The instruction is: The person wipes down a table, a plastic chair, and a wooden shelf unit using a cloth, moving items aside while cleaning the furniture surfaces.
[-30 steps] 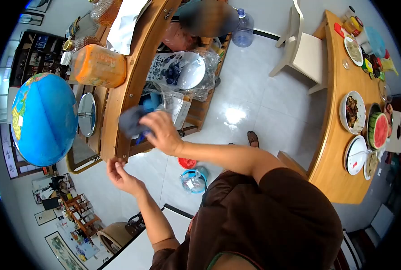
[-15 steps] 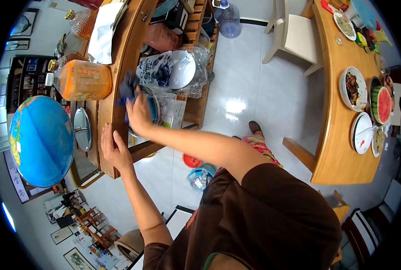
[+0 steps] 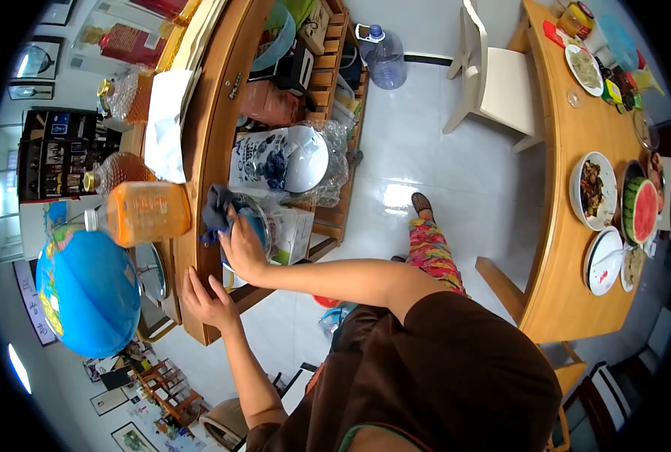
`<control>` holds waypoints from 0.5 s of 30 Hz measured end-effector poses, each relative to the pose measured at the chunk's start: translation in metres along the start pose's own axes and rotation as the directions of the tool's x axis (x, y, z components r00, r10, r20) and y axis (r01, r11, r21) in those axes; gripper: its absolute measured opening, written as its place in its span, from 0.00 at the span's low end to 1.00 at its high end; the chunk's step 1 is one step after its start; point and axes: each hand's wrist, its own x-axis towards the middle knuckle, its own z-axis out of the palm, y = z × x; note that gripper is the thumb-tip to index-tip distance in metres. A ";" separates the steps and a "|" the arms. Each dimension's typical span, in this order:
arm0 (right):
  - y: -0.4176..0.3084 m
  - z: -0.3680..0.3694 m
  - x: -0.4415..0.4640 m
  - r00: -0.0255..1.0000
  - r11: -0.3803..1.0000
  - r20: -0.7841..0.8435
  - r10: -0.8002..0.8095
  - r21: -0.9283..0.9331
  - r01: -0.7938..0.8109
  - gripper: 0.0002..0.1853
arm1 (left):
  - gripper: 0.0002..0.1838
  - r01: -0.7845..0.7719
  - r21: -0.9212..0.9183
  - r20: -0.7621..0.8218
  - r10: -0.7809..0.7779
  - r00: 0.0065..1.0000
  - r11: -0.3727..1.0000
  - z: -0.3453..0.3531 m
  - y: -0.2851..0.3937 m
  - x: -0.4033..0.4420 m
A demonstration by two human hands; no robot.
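My right hand (image 3: 246,251) is closed on a dark grey-blue cloth (image 3: 218,209), holding it against the front edge of the wooden cabinet (image 3: 216,135). Lower down on the same wood, near the cabinet's end, my left hand (image 3: 212,304) rests with fingers apart, holding nothing. Close to the cloth, a bottle of orange liquid (image 3: 155,214) stands on the top. A blue globe (image 3: 91,290) and a round mirror (image 3: 150,273) are beyond my left hand. Under my right wrist, a round blue item (image 3: 253,226) is partly hidden.
White paper (image 3: 168,128) and glass bottles (image 3: 128,98) lie along the cabinet top. A plastic-wrapped package (image 3: 279,160) sits on the slatted shelf (image 3: 326,49) below. A water jug (image 3: 384,64), a white chair (image 3: 505,90) and a dining table (image 3: 569,316) with food dishes stand around the floor.
The view has shifted, so the cabinet and its objects appear lower. My right hand still holds the cloth at the edge. My left fingers are spread wider.
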 end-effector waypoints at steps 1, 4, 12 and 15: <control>-0.004 -0.003 0.015 0.999 0.999 -0.017 0.048 0.004 -0.048 0.33 | 0.23 -0.006 0.027 0.018 0.006 1.000 1.000 -0.001 0.001 0.000; 0.003 -0.017 0.093 0.989 0.991 -0.077 0.128 -0.035 -0.131 0.31 | 0.25 0.044 0.058 0.014 -0.045 0.999 0.997 0.004 0.008 -0.001; 0.058 -0.095 0.251 0.984 0.984 0.032 0.174 -0.053 -0.172 0.28 | 0.30 0.149 0.187 -0.002 -0.151 0.989 0.971 0.015 0.028 0.000; 0.075 -0.141 0.270 0.978 0.951 0.089 0.190 -0.265 -0.161 0.26 | 0.31 0.166 0.216 -0.002 -0.170 0.985 0.962 0.018 0.031 0.000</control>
